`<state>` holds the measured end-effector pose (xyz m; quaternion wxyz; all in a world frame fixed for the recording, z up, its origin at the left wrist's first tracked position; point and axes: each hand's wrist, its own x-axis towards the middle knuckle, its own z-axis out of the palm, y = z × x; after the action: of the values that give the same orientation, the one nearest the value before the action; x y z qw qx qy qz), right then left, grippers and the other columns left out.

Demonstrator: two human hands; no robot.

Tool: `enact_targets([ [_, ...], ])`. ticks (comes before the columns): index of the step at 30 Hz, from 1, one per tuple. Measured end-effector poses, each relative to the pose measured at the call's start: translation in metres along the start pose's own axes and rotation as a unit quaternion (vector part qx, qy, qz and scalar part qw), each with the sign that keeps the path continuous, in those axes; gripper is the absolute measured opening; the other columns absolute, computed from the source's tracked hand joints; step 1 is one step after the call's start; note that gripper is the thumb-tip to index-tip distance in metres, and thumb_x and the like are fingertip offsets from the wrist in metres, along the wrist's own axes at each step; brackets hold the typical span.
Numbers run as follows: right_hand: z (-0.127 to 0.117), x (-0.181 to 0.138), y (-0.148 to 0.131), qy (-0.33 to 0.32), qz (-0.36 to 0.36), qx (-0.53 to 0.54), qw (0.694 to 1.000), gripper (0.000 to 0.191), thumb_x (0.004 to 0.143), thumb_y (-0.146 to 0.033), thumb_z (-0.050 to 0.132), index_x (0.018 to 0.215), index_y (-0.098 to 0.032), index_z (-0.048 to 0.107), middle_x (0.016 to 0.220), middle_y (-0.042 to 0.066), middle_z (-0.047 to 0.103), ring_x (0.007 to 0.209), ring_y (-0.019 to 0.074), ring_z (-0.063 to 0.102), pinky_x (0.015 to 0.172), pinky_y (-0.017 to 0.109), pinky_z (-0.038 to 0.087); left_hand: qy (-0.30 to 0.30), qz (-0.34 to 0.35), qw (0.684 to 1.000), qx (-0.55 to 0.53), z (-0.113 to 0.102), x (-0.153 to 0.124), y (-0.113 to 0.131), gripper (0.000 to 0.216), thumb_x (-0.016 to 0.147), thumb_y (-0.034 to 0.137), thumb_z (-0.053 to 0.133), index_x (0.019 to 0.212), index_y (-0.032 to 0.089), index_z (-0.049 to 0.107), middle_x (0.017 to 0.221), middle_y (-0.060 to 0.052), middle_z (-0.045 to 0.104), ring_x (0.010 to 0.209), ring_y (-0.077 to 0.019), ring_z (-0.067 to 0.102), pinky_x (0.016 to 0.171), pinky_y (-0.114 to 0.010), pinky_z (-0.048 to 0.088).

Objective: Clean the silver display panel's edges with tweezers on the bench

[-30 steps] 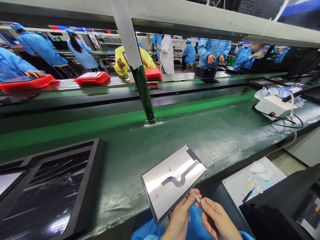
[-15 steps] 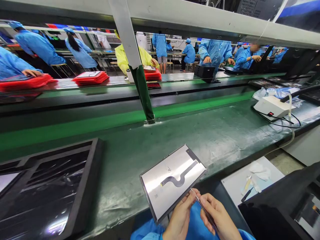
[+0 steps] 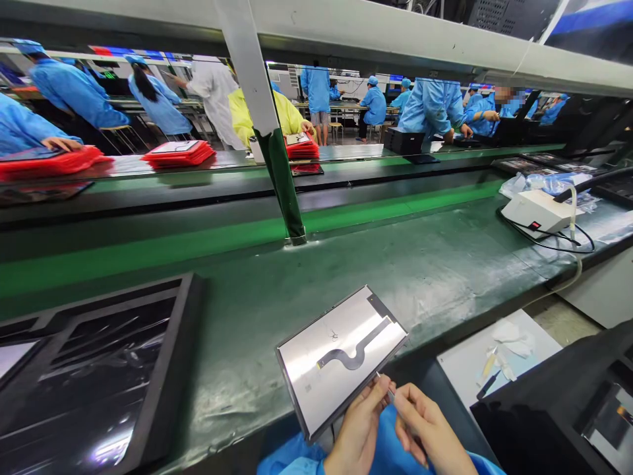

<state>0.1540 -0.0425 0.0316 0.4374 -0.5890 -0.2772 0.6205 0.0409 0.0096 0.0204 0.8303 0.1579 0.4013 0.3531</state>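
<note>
My left hand [image 3: 357,427] is closed on the lower right edge of a display panel [image 3: 324,392], holding it tilted above the front edge of the bench. The panel's silvery back faces up, with a dark, curved ribbon cable [image 3: 352,361] and a small handwritten mark on it. My right hand [image 3: 429,422] pinches a thin metal tool [image 3: 391,396], perhaps tweezers. Its tip lies against the panel edge by my left fingertips; the fingers hide most of its shaft.
A black foam tray [image 3: 185,343] with film-wrapped contents lies left on the green bench [image 3: 237,369]. A post [image 3: 281,185] rises from the bench. A white device [image 3: 537,212] with cables stands right. A white board [image 3: 457,359] holds wipes and small tools. Co-workers sit and stand beyond.
My right fingers have shifted slightly along the tool, so less of its shaft shows. The panel and my left hand stay nearly still. Across the line, a white-clad person has come into view.
</note>
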Motion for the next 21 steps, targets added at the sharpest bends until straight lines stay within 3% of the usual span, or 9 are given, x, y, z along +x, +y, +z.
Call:
enact_targets([
  [4,-0.0021,0.0025,0.0056,0.010,-0.026,-0.014,1.000,0.061,0.072,-0.079,0.061,0.072,-0.020,0.049,0.048,-0.008,0.050,0.030,0.0015,0.031,0.031,0.014,0.022,0.012,-0.005,1.000,-0.008,0.0013,0.0008,-0.0023,0.045,0.051,0.050,0.093,0.069,0.015,0.072,0.076,-0.005,0.067,0.081,-0.0203,0.063,0.082,-0.032,0.048],
  [9,-0.0032,0.0041,0.0046,-0.009,0.009,0.029,0.999,0.062,0.071,-0.081,0.060,0.072,-0.020,0.050,0.041,-0.010,0.045,0.030,0.0020,0.026,0.031,0.015,0.020,0.018,-0.012,1.000,-0.015,-0.0009,-0.0003,0.0014,0.051,0.048,0.048,0.095,0.082,0.013,0.076,0.083,-0.007,0.070,0.082,-0.0197,0.063,0.085,-0.031,0.048],
  [14,0.0011,0.0014,-0.0002,0.005,-0.009,-0.018,1.000,0.063,0.069,-0.082,0.060,0.076,-0.021,0.048,0.050,-0.007,0.053,0.032,0.0032,0.035,0.030,0.015,0.021,0.016,-0.016,1.000,-0.019,0.0003,0.0014,-0.0013,0.045,0.051,0.049,0.093,0.069,0.014,0.072,0.076,-0.004,0.067,0.079,-0.0185,0.062,0.082,-0.030,0.048],
  [21,-0.0004,0.0031,-0.0009,0.008,0.003,-0.015,1.000,0.067,0.067,-0.086,0.057,0.071,-0.019,0.051,0.044,-0.011,0.041,0.033,0.0023,0.027,0.031,0.015,0.022,0.022,-0.017,0.999,-0.030,-0.0012,0.0022,-0.0001,0.048,0.048,0.045,0.096,0.079,0.014,0.075,0.083,-0.007,0.070,0.080,-0.0189,0.064,0.085,-0.032,0.049],
])
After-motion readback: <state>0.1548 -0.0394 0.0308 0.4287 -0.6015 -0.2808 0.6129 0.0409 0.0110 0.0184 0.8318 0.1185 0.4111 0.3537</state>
